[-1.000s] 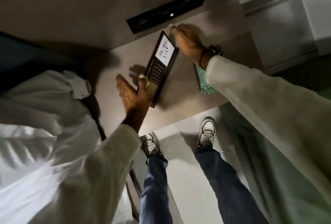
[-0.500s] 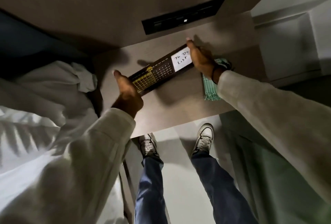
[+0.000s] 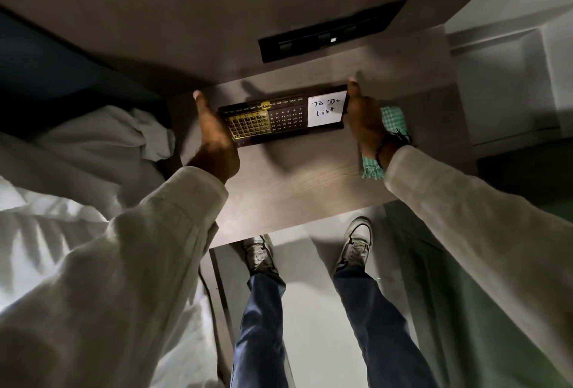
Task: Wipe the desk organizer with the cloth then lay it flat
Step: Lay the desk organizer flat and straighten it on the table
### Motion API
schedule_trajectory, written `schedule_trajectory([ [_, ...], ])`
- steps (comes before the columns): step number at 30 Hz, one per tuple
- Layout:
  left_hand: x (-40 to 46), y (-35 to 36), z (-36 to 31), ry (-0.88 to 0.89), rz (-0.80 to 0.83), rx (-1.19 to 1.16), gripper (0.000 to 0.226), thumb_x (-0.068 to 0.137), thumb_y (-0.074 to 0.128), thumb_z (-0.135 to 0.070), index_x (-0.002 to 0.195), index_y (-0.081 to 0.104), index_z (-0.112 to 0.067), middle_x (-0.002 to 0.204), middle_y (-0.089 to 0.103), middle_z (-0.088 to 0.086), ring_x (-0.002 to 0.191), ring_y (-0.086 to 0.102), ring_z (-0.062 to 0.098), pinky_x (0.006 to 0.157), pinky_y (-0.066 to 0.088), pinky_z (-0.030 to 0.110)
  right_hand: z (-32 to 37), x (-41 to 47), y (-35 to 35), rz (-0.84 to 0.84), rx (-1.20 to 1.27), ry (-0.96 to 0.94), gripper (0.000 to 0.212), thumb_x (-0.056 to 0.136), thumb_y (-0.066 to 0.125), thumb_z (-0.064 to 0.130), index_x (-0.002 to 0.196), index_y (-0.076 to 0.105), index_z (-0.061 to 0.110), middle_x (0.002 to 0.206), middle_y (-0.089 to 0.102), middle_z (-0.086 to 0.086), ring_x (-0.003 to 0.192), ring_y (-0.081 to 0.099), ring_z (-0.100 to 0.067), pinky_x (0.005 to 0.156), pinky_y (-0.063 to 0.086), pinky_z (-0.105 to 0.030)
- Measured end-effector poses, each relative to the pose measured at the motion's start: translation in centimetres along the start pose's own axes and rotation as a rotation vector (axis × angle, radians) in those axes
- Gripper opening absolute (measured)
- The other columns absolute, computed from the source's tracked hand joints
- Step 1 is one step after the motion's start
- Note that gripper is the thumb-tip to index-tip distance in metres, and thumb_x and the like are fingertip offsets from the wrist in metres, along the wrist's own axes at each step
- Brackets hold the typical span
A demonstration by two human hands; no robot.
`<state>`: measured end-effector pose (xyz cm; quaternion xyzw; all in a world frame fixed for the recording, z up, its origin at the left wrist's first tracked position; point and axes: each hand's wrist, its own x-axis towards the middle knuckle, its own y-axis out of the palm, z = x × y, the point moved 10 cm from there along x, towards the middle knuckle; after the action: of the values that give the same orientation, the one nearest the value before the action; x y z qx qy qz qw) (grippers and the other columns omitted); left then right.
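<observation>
The desk organizer (image 3: pixel 283 119) is a long black board with a calendar grid, a yellow slider and a white "To Do List" note. It lies lengthwise across the wooden desk (image 3: pixel 294 189), near the back. My left hand (image 3: pixel 214 136) grips its left end and my right hand (image 3: pixel 364 117) grips its right end. The green checked cloth (image 3: pixel 392 117) lies on the desk under my right wrist, mostly hidden by it.
A black socket panel (image 3: pixel 331 35) is set in the wall behind the desk. White bedding (image 3: pixel 77 164) lies to the left. A pale cabinet (image 3: pixel 508 77) stands at the right. My feet are on the floor below the desk's front edge.
The organizer has turned from slanting diagonally to lying straight across the desk. My left hand went from open beside it to gripping its left end; my right hand stayed on the right end.
</observation>
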<state>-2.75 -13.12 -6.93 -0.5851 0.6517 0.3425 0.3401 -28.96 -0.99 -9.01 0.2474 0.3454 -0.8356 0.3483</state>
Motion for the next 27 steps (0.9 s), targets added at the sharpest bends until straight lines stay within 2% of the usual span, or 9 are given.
schedule_trajectory([
  [3, 0.4, -0.2, 0.7, -0.034, -0.021, 0.012, 0.084, 0.099, 0.019, -0.071, 0.158, 0.032, -0.012, 0.152, 0.052, 0.007, 0.104, 0.065, 0.014, 0.096, 0.04, 0.026, 0.2, 0.1, -0.2, -0.029, 0.011, -0.021, 0.067, 0.104, 0.036, 0.05, 0.107, 0.071, -0.007, 0.113, 0.075, -0.023, 0.103, 0.071, -0.033, 0.095, 0.055, -0.044],
  [5, 0.6, -0.2, 0.8, -0.043, -0.03, 0.003, 0.086, 0.099, 0.019, -0.072, 0.159, 0.031, -0.012, 0.153, 0.051, 0.009, 0.126, 0.06, 0.022, 0.11, 0.036, 0.029, 0.1, 0.3, -0.1, -0.032, 0.013, -0.02, 0.065, 0.104, 0.037, 0.049, 0.102, 0.071, -0.006, 0.111, 0.075, -0.022, 0.097, 0.071, -0.03, 0.09, 0.055, -0.043],
  [7, 0.7, -0.3, 0.8, -0.048, -0.04, -0.019, 0.086, 0.098, 0.019, -0.073, 0.16, 0.028, -0.013, 0.154, 0.05, 0.01, 0.132, 0.056, 0.024, 0.118, 0.033, 0.035, 0.2, 0.4, 0.0, -0.035, 0.006, -0.019, 0.061, 0.104, 0.037, 0.049, 0.094, 0.072, -0.001, 0.105, 0.075, -0.017, 0.086, 0.07, -0.024, 0.08, 0.055, -0.036],
  [11, 0.3, -0.3, 0.5, -0.022, -0.052, -0.027, 0.086, 0.099, 0.019, -0.072, 0.16, 0.027, -0.012, 0.154, 0.049, 0.009, 0.104, 0.063, 0.013, 0.1, 0.035, 0.029, 0.4, 0.6, 0.1, -0.016, 0.008, -0.016, 0.057, 0.104, 0.037, 0.05, 0.088, 0.073, 0.009, 0.102, 0.076, -0.015, 0.088, 0.07, -0.024, 0.086, 0.055, -0.038],
  [13, 0.4, -0.4, 0.6, -0.005, -0.052, -0.04, 0.086, 0.099, 0.019, -0.071, 0.16, 0.026, -0.011, 0.157, 0.046, 0.008, 0.104, 0.052, 0.001, 0.094, 0.033, 0.027, 0.6, 0.7, 0.2, 0.001, 0.002, -0.014, 0.056, 0.104, 0.036, 0.051, 0.084, 0.071, 0.011, 0.108, 0.076, -0.016, 0.088, 0.071, -0.024, 0.088, 0.056, -0.038],
  [15, 0.6, -0.5, 0.8, -0.003, -0.058, -0.043, 0.085, 0.099, 0.019, -0.071, 0.16, 0.026, -0.012, 0.157, 0.045, 0.008, 0.104, 0.049, 0.0, 0.089, 0.036, 0.028, 0.8, 0.8, 0.3, 0.01, -0.006, 0.002, 0.06, 0.102, 0.035, 0.054, 0.099, 0.073, 0.007, 0.114, 0.075, -0.017, 0.102, 0.071, -0.029, 0.097, 0.056, -0.043],
  [17, 0.6, -0.5, 1.0, -0.009, -0.06, -0.033, 0.085, 0.099, 0.019, -0.071, 0.161, 0.025, -0.013, 0.157, 0.046, 0.008, 0.111, 0.053, 0.005, 0.091, 0.037, 0.028, 0.9, 0.8, 0.3, 0.011, -0.009, 0.013, 0.063, 0.101, 0.036, 0.056, 0.109, 0.072, 0.005, 0.115, 0.074, -0.016, 0.109, 0.07, -0.031, 0.1, 0.055, -0.045],
  [21, 1.0, -0.6, 1.5, -0.017, -0.066, -0.002, 0.084, 0.099, 0.02, -0.071, 0.161, 0.023, -0.014, 0.159, 0.044, 0.009, 0.137, 0.05, 0.022, 0.096, 0.033, 0.029, 1.0, 0.9, 0.7, 0.042, 0.027, 0.012, 0.063, 0.103, 0.035, 0.053, 0.109, 0.073, 0.004, 0.115, 0.075, -0.017, 0.11, 0.07, -0.033, 0.103, 0.054, -0.048],
  [27, 1.1, -0.8, 1.7, -0.024, -0.088, -0.028, 0.086, 0.098, 0.022, -0.073, 0.161, 0.024, -0.014, 0.159, 0.043, 0.007, 0.142, 0.045, 0.022, 0.106, 0.031, 0.03, 0.9, 1.1, 1.1, 0.085, 0.069, 0.002, 0.064, 0.099, 0.035, 0.057, 0.105, 0.075, 0.007, 0.111, 0.077, -0.016, 0.106, 0.073, -0.031, 0.1, 0.057, -0.048],
])
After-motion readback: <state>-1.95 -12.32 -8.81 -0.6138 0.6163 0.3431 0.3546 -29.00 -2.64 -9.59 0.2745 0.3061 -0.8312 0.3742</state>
